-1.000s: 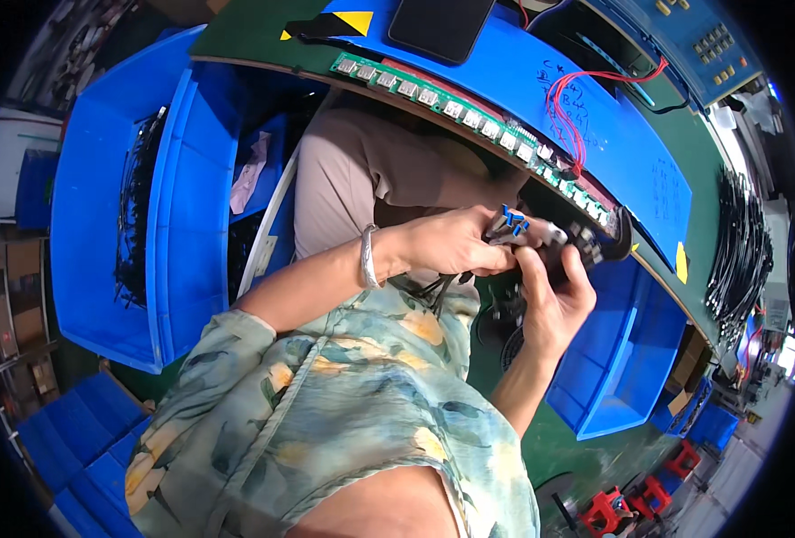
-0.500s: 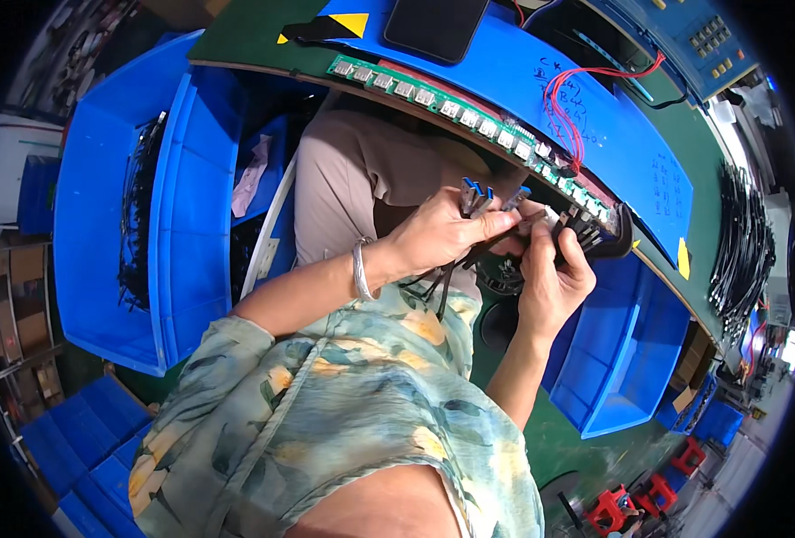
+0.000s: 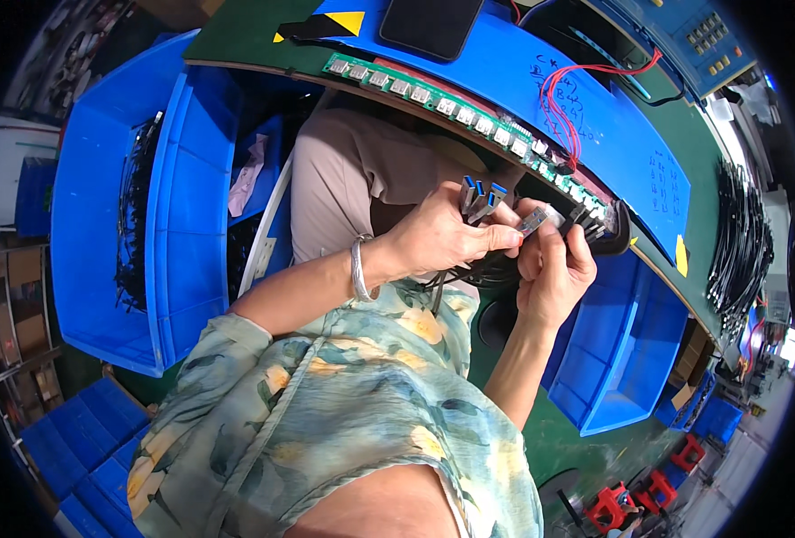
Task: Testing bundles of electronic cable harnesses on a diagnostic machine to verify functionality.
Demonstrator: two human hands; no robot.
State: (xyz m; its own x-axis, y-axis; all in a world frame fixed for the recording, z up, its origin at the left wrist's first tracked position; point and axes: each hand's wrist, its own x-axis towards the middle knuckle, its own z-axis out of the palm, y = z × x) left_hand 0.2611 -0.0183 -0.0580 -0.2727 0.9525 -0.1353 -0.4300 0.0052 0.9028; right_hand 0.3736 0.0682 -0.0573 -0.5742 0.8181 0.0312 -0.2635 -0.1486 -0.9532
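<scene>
Two hands met just right of the middle of the frame, below the curved edge of the bench. My left hand [image 3: 438, 238], with a silver bangle [image 3: 359, 267] on its wrist, had its fingers curled shut around a bunch of black cables [image 3: 469, 269], whose blue-tipped plugs [image 3: 480, 195] stuck up above the knuckles. My right hand [image 3: 554, 269] sat just beside it, touching it at the fingertips, and pinched one silver plug [image 3: 534, 221] between thumb and forefinger, the other fingers folded loosely. Along the bench edge above both hands ran a long green circuit board [image 3: 433, 99] with a row of metal sockets, from the upper middle of the frame down toward the right. Red wires [image 3: 563, 99] looped over the blue mat [image 3: 612, 143] behind it, and a dark phone [image 3: 431, 25] lay at the top centre. Large blue bins [image 3: 101, 206] filled the left of the frame, one holding more black cables along its divider, and another blue bin [image 3: 621, 359] stood at the lower right, under the bench. More black cables [image 3: 736, 242] lay heaped at the far right.
</scene>
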